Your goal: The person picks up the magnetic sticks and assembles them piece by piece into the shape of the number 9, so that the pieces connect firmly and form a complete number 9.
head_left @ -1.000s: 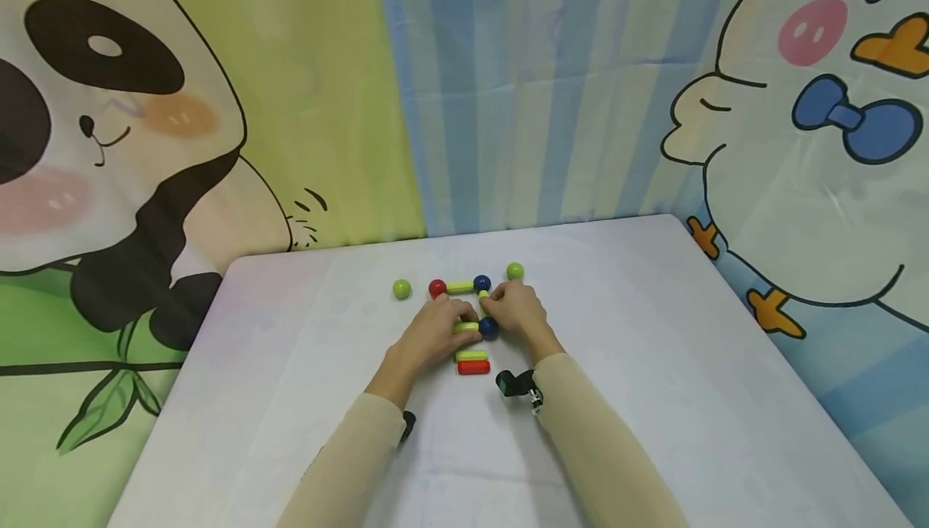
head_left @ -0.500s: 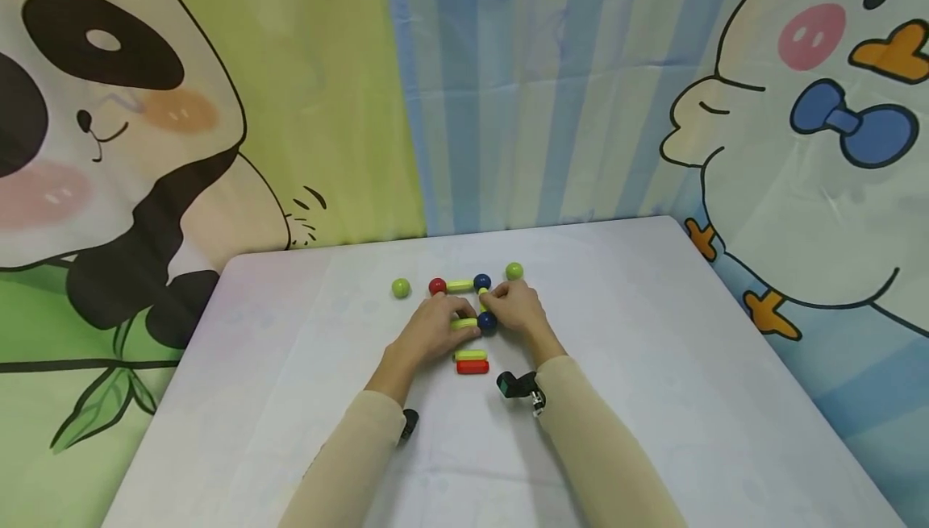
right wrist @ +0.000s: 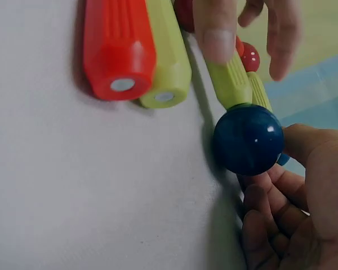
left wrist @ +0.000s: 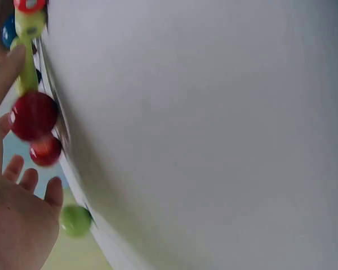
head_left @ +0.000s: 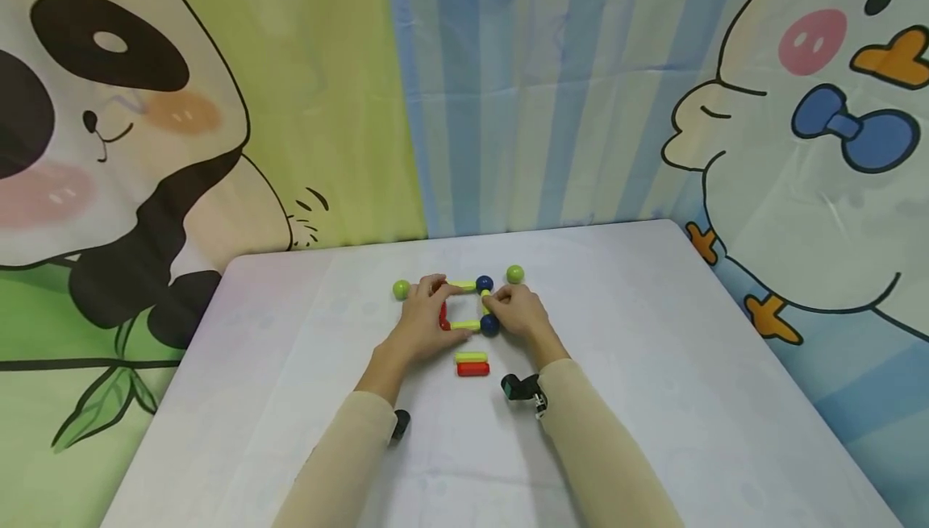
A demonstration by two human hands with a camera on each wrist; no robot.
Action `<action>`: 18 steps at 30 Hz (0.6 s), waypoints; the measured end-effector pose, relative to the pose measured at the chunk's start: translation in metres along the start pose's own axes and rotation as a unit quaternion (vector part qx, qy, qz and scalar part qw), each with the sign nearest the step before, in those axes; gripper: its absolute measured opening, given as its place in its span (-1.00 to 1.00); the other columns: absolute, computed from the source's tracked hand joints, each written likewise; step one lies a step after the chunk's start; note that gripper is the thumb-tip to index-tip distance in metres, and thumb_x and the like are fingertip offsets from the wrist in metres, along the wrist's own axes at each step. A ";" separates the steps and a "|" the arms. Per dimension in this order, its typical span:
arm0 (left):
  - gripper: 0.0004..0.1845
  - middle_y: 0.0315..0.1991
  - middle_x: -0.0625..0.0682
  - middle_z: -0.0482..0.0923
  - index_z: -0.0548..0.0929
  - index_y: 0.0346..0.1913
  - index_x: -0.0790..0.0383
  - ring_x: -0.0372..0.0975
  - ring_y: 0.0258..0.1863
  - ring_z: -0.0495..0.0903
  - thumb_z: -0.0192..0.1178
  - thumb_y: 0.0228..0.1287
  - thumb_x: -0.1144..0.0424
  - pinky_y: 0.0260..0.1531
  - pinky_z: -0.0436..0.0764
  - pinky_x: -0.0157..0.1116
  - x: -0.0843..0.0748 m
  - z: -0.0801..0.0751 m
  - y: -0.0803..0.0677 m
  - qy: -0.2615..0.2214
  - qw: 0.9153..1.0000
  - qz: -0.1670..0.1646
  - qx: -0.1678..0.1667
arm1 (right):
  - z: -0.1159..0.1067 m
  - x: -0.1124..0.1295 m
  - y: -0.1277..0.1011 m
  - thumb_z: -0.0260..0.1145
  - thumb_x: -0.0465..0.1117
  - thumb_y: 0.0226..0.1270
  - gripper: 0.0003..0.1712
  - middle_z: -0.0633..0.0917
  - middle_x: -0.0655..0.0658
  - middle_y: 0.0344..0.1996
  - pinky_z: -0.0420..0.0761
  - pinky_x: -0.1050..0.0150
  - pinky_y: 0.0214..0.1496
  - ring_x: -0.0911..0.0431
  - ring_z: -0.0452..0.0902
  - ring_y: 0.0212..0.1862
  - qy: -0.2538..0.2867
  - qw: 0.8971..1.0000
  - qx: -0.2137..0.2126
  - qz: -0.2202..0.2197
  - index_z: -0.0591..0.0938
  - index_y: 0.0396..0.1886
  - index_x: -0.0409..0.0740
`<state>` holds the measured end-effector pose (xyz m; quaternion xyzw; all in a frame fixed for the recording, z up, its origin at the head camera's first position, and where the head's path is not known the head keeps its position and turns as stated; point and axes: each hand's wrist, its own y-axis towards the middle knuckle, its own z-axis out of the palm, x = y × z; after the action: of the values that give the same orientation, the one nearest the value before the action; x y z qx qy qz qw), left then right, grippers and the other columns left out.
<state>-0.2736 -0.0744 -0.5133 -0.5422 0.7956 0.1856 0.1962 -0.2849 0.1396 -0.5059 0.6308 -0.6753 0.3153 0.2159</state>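
Left hand: the left hand [head_left: 421, 326] rests on the left side of a small square frame [head_left: 464, 305] of rods and balls, fingers curled about the far-left corner; the red ball [left wrist: 32, 115] there shows in the left wrist view, touched by a fingertip.
Right hand: the right hand [head_left: 517, 312] pinches the right side, fingers curled behind the near blue ball [right wrist: 248, 138].
Frame: it lies flat on the white table [head_left: 653, 367] between the two hands, with yellow-green rods at far and near sides, a short red rod [head_left: 443, 317] on the left and a second blue ball [head_left: 484, 283] at the far-right corner.
Progress: four sides seem joined, so I judge the square closed or nearly so; whether the near-left corner has a ball I cannot tell.
Left over: a yellow-green rod [head_left: 471, 357] and a red rod [head_left: 472, 368] lie side by side just nearer the person; two green balls [head_left: 402, 289] [head_left: 515, 274] sit loose beside the far corners.
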 end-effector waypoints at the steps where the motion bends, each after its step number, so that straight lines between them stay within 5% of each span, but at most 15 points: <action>1: -0.18 0.54 0.02 0.11 0.48 0.39 -0.12 0.03 0.37 0.20 0.53 0.06 -0.21 0.32 0.38 0.09 0.003 -0.001 -0.001 -0.009 1.000 -0.005 0.000 | 0.000 0.000 0.000 0.30 0.15 0.43 -0.59 0.76 -0.06 -0.25 0.55 0.05 0.04 0.01 0.61 -0.14 -0.001 1.000 0.001 -0.001 0.76 -0.13 -0.09; 6: -0.04 0.59 -0.05 0.03 0.34 0.52 -0.10 0.03 0.41 0.27 0.54 0.06 -0.17 0.34 0.43 0.10 0.017 -0.006 -0.009 -0.077 0.996 -0.027 0.031 | 0.000 -0.003 -0.001 0.29 0.15 0.45 -0.58 0.72 -0.05 -0.31 0.51 0.11 -0.06 0.03 0.56 -0.20 0.001 1.000 0.008 0.007 0.75 -0.11 -0.11; 11: 0.00 0.60 -0.16 0.03 0.26 0.57 -0.16 -0.09 0.08 0.46 0.54 0.09 -0.14 0.04 0.58 -0.11 0.025 -0.005 -0.010 -0.141 0.988 -0.044 0.048 | -0.001 -0.005 -0.001 0.27 0.15 0.48 -0.56 0.70 -0.07 -0.32 0.49 0.15 -0.11 0.04 0.53 -0.23 0.011 1.000 0.011 0.003 0.74 -0.11 -0.14; 18: -0.02 0.62 -0.23 0.00 0.26 0.56 -0.24 -0.16 0.06 0.42 0.54 0.11 -0.13 -0.02 0.53 -0.19 0.031 -0.004 -0.006 -0.168 0.982 -0.070 0.046 | -0.002 -0.007 -0.002 0.25 0.13 0.51 -0.56 0.66 -0.10 -0.27 0.49 0.16 -0.10 0.03 0.52 -0.19 0.026 1.000 0.012 -0.008 0.70 -0.02 -0.15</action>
<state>-0.2783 -0.1029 -0.5264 -0.5477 0.7191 0.2231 0.3648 -0.2827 0.1458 -0.5090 0.6302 -0.6605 0.3381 0.2286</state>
